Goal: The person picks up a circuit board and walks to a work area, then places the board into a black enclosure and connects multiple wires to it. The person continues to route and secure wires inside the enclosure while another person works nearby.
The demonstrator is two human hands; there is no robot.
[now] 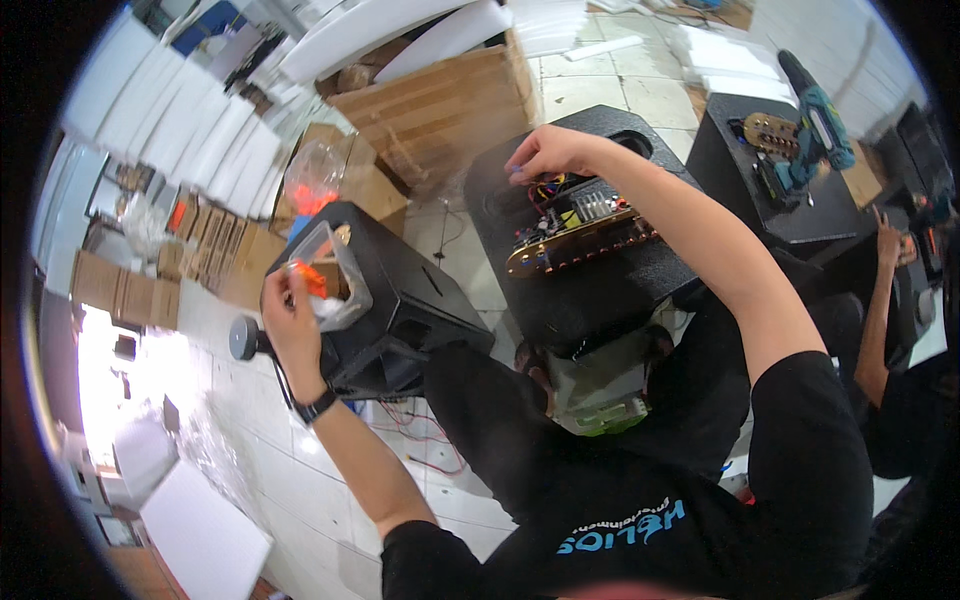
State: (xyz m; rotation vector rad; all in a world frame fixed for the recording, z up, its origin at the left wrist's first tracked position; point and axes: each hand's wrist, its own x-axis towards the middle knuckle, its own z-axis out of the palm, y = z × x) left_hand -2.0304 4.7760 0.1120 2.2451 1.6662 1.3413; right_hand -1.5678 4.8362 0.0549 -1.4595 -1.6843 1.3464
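My right hand [552, 153] is closed in a pinch above the opening of a black speaker cabinet [570, 310]. Something small and bluish shows at its fingertips, too small to name. Below it, coloured wires [547, 190] run into the cabinet beside a gold-edged amplifier panel [580, 243] with a circuit board and heatsink. At the left, my left hand [290, 312] is curled at the side of a clear plastic tub [350, 285]. Its fingers are next to an orange item [312, 280] in the tub; what they grip is hidden. The tub sits on another black speaker cabinet [400, 290].
A third black cabinet [760, 190] at the right bears a teal cordless drill [822, 135] and another gold panel [770, 133]. A co-worker's arm [880, 300] is at the far right. A big cardboard box [440, 115] and white foam sheets [190, 120] stand behind.
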